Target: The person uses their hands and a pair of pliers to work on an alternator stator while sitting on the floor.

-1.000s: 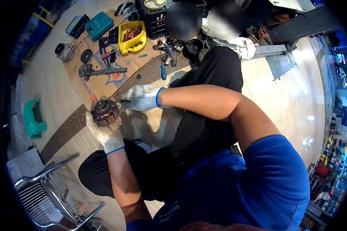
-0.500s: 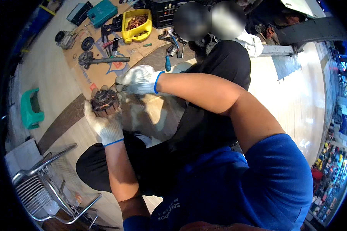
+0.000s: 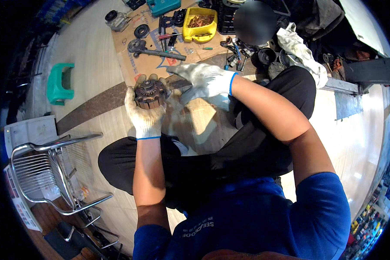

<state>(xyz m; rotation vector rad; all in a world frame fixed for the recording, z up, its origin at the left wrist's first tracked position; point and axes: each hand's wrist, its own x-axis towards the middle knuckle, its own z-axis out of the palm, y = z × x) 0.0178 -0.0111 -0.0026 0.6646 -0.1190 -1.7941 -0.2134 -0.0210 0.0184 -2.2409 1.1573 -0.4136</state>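
My left hand (image 3: 145, 119), in a white knit glove with a blue cuff, is wrapped round a rotor (image 3: 151, 92). The rotor is dark and round, with a finned ring facing up and rusty-brown blocks along its side. Just right of it is my right hand (image 3: 203, 81), gloved the same way. Its fingers stretch out to the left with the thumb apart, and I see nothing held in them. The fingertips are slightly blurred. Both hands are above the floor between my crossed legs.
Ahead lies a cardboard sheet (image 3: 122, 52) with a hammer-like tool (image 3: 160, 53), a screwdriver (image 3: 201, 48) and a yellow cut-open container (image 3: 199, 34) of copper-coloured bits. A white cloth (image 3: 297, 50) hangs at the right. A green stool (image 3: 60, 84) and a metal-framed chair (image 3: 37, 173) stand left.
My right hand has moved away from the rotor's edge, its fingers now spread. The left hand still holds the rotor. The whole view has swung, so things appear farther right.
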